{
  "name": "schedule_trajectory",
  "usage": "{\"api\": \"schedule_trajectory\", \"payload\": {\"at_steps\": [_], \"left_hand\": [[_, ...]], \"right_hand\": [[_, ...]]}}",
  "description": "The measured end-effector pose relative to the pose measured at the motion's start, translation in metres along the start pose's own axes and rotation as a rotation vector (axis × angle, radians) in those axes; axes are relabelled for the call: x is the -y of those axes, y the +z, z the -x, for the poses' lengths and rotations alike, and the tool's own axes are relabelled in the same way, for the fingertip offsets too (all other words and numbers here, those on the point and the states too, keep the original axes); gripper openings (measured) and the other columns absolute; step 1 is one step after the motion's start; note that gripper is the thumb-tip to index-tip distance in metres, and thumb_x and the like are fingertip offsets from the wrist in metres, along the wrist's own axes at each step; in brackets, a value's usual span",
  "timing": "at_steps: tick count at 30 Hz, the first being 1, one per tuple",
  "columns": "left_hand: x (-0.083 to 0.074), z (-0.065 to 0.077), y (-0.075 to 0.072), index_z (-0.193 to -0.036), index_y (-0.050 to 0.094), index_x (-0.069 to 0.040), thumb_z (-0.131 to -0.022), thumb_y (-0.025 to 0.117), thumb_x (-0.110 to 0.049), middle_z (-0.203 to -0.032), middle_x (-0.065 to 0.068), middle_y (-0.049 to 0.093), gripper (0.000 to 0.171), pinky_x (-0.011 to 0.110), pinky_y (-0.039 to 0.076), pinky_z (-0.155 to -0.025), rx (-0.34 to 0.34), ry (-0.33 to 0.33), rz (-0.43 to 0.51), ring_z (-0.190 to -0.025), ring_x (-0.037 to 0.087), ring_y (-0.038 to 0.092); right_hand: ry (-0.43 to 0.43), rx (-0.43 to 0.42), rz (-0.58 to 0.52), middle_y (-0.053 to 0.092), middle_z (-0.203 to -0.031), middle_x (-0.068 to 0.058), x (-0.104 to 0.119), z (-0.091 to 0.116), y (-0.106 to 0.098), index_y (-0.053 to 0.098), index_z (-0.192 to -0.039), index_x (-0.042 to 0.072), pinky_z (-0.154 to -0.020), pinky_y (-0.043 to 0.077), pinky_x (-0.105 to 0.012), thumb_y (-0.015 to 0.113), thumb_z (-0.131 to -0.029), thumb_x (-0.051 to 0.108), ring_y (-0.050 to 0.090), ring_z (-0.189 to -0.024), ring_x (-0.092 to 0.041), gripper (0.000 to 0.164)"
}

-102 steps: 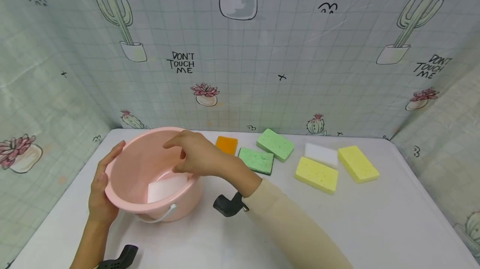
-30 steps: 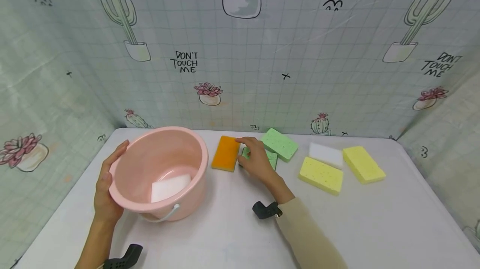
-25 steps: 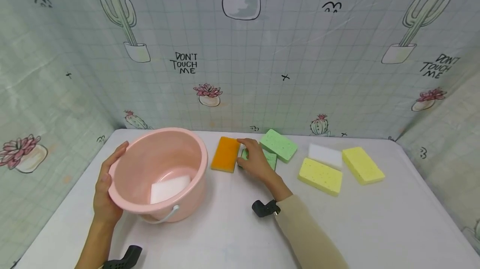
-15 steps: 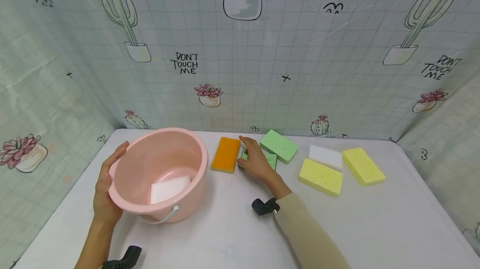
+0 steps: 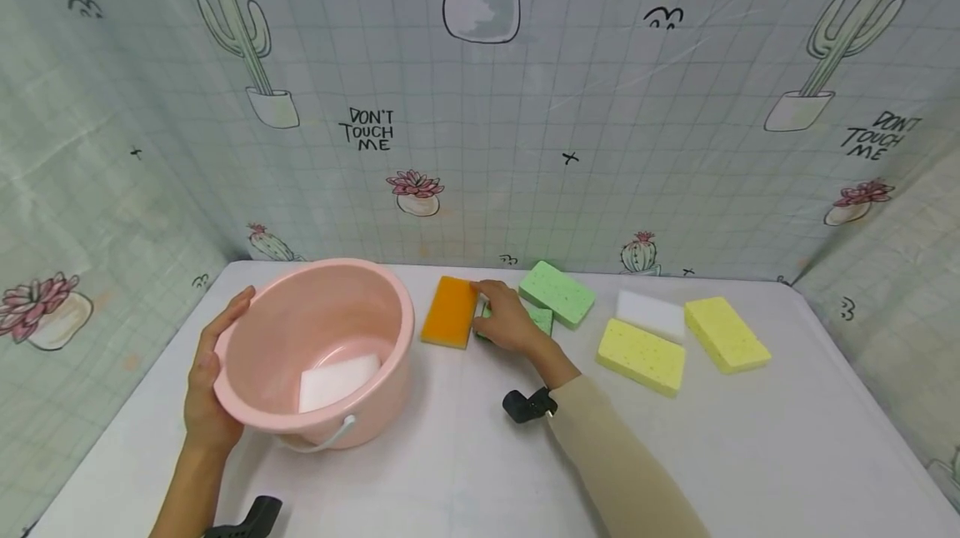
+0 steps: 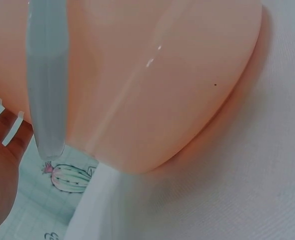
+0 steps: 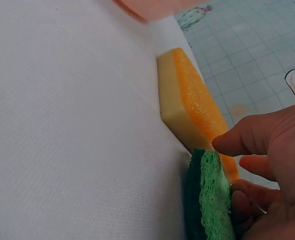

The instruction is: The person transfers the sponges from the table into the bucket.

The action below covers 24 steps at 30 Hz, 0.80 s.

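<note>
At the left of the head view a pink bucket (image 5: 315, 313) with a pale handle stands with its mouth toward me, and a white sponge (image 5: 337, 382) lies inside. My left hand (image 5: 210, 392) holds the bucket's left side near the rim; the wrist view shows part of this hand beyond the handle (image 6: 47, 85). My right hand (image 5: 517, 326) reaches over a green sponge (image 7: 215, 200) with a dark green underside, thumb and bent fingers around its left end. The palm hides much of this sponge from above. An orange-topped sponge (image 5: 448, 313) lies right beside the fingertips.
On the white table (image 5: 450, 463), another green sponge (image 5: 557, 292) lies just behind the right hand. Farther right are a white sponge (image 5: 651, 316) and two yellow sponges, one nearer (image 5: 641, 356) and one farther right (image 5: 726, 334). A patterned curtain (image 5: 465, 105) encloses the back and sides.
My right hand has moved right, from the bucket's mouth to the green sponge, and its index finger lifted briefly and came down. My left hand stays on the bucket.
</note>
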<state>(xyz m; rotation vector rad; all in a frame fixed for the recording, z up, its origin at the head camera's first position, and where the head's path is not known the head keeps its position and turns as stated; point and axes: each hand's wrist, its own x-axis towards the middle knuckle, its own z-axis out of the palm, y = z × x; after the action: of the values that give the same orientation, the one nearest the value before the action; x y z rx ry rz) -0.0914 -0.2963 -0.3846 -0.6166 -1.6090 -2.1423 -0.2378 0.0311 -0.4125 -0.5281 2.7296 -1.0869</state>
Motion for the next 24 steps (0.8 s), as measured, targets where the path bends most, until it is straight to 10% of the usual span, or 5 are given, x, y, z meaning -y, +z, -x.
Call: {"api": "schedule_trajectory", "payload": {"at_steps": [24], "left_hand": [[0.001, 0.001, -0.001, -0.146, 0.032, -0.001, -0.097, 0.030, -0.024, -0.155, 0.012, 0.021, 0.054, 0.027, 0.034, -0.104, -0.001, 0.016, -0.017, -0.139, 0.025, 0.024]], "right_hand": [[-0.116, 0.065, -0.081, 0.056, -0.093, -0.006, 0.002, 0.008, -0.022, 0.060, -0.127, 0.003, -0.073, 0.046, -0.028, 0.070, -0.080, 0.003, 0.050, -0.081, -0.019, 0.049]]}}
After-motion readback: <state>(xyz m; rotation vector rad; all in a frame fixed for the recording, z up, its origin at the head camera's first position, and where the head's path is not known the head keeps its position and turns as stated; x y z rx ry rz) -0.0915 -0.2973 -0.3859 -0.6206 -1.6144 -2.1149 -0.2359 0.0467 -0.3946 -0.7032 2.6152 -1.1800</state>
